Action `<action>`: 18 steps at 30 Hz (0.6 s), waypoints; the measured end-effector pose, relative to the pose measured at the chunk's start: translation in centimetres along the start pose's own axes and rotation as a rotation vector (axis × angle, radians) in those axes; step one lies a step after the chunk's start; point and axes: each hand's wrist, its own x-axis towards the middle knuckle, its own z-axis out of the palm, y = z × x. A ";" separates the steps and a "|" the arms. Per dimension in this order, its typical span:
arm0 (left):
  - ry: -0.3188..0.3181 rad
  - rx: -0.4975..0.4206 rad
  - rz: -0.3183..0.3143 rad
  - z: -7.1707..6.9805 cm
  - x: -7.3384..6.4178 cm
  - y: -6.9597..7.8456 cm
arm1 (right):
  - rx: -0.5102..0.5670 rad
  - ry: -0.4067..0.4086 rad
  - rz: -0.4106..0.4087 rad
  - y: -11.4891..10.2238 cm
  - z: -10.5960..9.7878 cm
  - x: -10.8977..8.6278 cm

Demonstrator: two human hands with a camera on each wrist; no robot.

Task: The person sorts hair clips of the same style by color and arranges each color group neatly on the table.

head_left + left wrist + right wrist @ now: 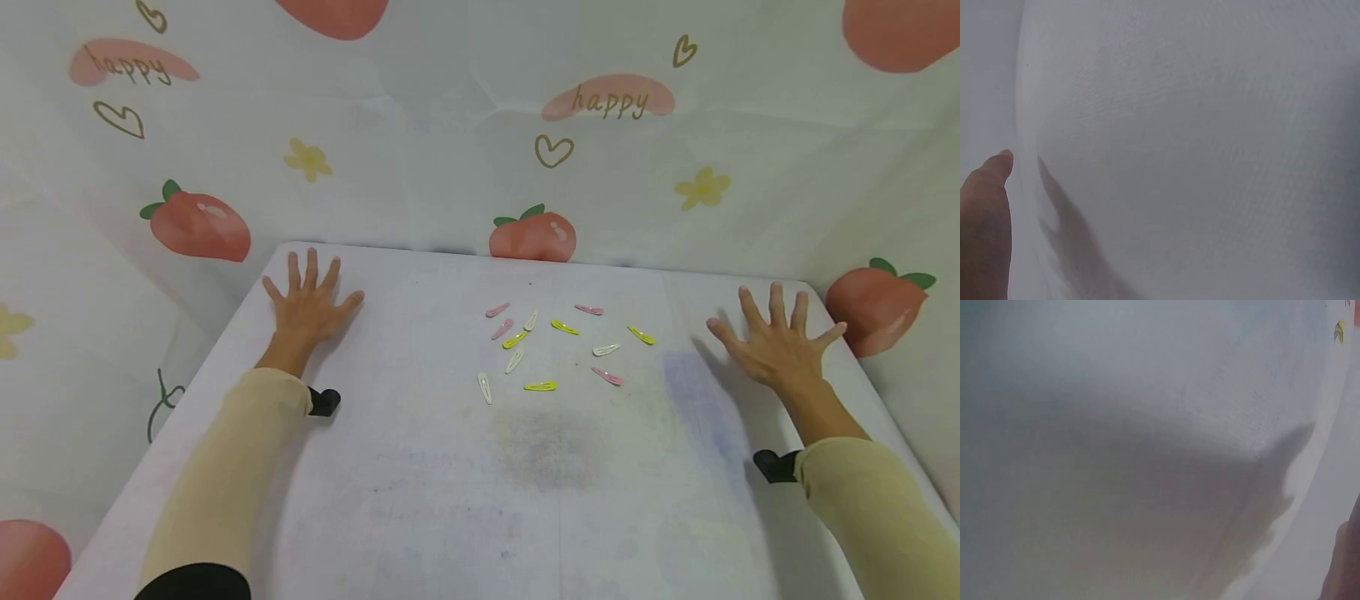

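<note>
Fingers spread wide, my left hand [306,312] is over the far left corner of the white table and holds nothing. My right hand [783,350] is spread in the same way near the far right corner, also bare. Between them, nearer the right hand, lie several small snap hair clips: pink ones such as the pink hair clip [607,376], yellow ones such as the yellow hair clip [540,386], and white ones such as the white hair clip [484,388]. One white clip touches a yellow one. At the right wrist view's upper edge a yellow clip [1339,332] shows.
The white table [420,517] has a grey smudge in front of the clips and a bluish stain to the right. Behind it hangs a white cloth [420,167] printed with peaches, hearts and flowers. A dark green cord [161,404] shows beside the left table edge.
</note>
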 end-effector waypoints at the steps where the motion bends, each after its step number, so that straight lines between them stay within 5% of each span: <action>1: 0.001 0.001 0.002 0.0 0.0 0.0 | 0.003 -0.001 -0.001 0.0 0.0 0.0; 9: 0.001 0.014 0.033 0.3 0.0 0.6 | 0.016 -0.008 -0.015 -0.2 0.2 -0.2; 18: -0.001 0.052 0.107 1.2 0.6 2.8 | 0.023 -0.028 -0.039 -1.0 0.7 -0.2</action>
